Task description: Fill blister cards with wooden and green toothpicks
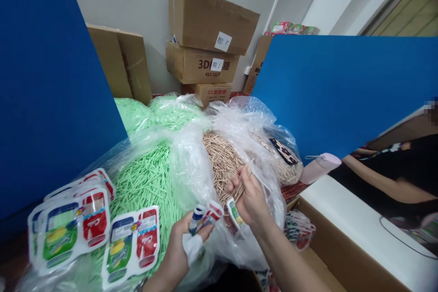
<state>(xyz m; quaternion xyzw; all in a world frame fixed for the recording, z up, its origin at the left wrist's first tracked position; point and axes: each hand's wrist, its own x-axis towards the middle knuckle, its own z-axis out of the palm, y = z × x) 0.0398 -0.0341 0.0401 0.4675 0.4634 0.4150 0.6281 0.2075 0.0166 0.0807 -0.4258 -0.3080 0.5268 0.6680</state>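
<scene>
My left hand [174, 248] is closed around a printed bottle-shaped pouch [214, 212], which is bent in its fingers. A small bunch of thin brown sticks [240, 190] is gripped in my right hand [252, 198], just over the pouch. Another printed piece [235, 215] shows under my right hand; whether it belongs to the same pouch I cannot tell. Behind my right hand, a clear bag holds many brown sticks [219, 157]. Green sticks [143, 173] fill a bag on the left, with a flat pouch [132, 244] and a pouch stack [68, 228] lying on it.
Cardboard boxes [205, 64] are stacked at the wall between blue panels [342, 86]. An open carton [342, 237] stands at right with pouches inside, beside a white table [369, 219]. A pink cylindrical case [320, 169] lies near another person's arm [383, 182].
</scene>
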